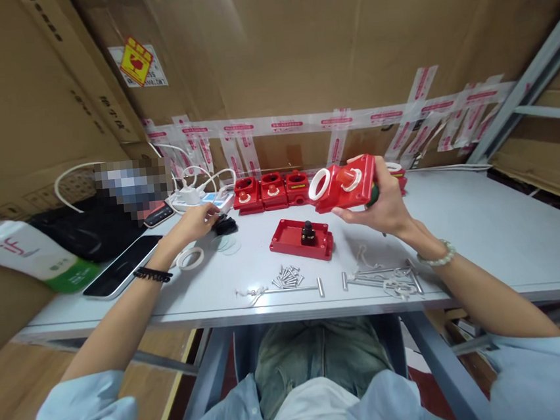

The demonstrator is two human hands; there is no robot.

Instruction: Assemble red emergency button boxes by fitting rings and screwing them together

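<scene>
My right hand (383,203) is closed around a red plastic box lid (344,184) with a round red button and a white ring on its face. The thumb is below and the fingers are wrapped over the far end, holding it up off the grey table (484,230). A bit of green shows against my palm, but I cannot tell what it is.

Taking the shallow red plastic base tray (301,239) with its black switch block as the centre of the clock, the lid hangs at about one o'clock. My left hand (196,221) is out at nine o'clock, fingers loosely curled, their tips at a small heap of black plastic parts (225,225). I cannot tell whether they are pinching anything.

A flat white plastic ring (190,258) lies just below that hand's wrist. A little pile of silver screws (289,276) sits at seven o'clock and a bundle of grey metal rods (380,279) at four. At twelve, a row of red plastic switch boxes (271,191) stands along the cardboard wall. A white-edged smartphone (122,266) lies well out at nine.
</scene>
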